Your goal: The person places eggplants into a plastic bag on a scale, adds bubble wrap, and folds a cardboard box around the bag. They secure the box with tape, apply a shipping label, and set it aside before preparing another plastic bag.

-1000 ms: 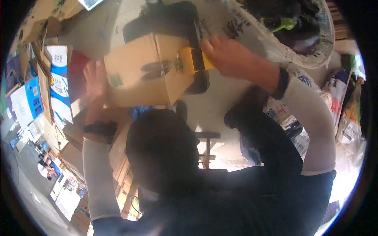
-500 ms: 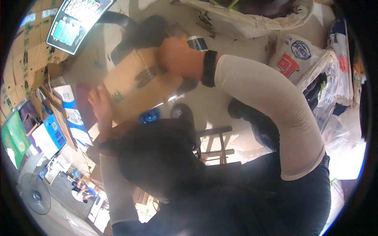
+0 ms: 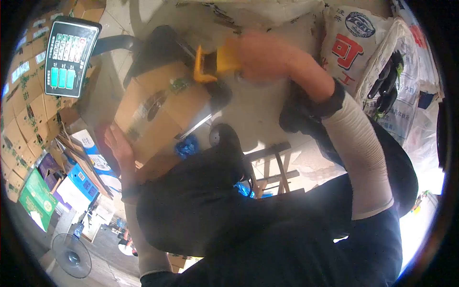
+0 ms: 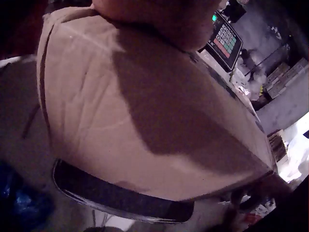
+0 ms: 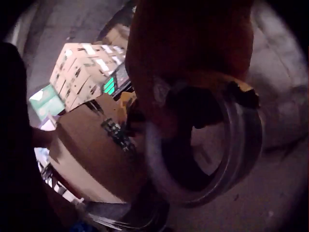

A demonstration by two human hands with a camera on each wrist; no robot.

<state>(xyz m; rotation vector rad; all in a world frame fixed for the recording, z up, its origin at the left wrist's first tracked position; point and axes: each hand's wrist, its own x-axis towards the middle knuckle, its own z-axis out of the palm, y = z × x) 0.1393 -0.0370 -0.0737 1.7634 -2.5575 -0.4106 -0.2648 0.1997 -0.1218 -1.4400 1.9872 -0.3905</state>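
A closed cardboard box (image 3: 143, 110) sits on the black platform (image 3: 162, 45) of a weighing scale in the head view. My left hand (image 3: 119, 146) lies against the box's left side with its fingers extended. Off the box's right end, my right hand (image 3: 267, 55) grips a yellow tape dispenser (image 3: 205, 69), its frame pointing toward the box. A roll of clear tape (image 5: 246, 140) shows below the hand in the right wrist view. In the left wrist view the box's side (image 4: 96, 130) fills the middle, with part of the hand at the top.
The scale's keypad display (image 3: 71, 57) stands at the upper left before stacked cartons (image 3: 19, 119). Blue plastic (image 3: 187, 146) lies by my foot, near a wooden stool (image 3: 277, 167). To the right are a printed white sack (image 3: 351, 43) and a bag of eggplants (image 3: 387, 86).
My right hand moved left over the box top with the tape dispenser, then back right, off its end. The left hand stays at the box's side. The head view has shifted.
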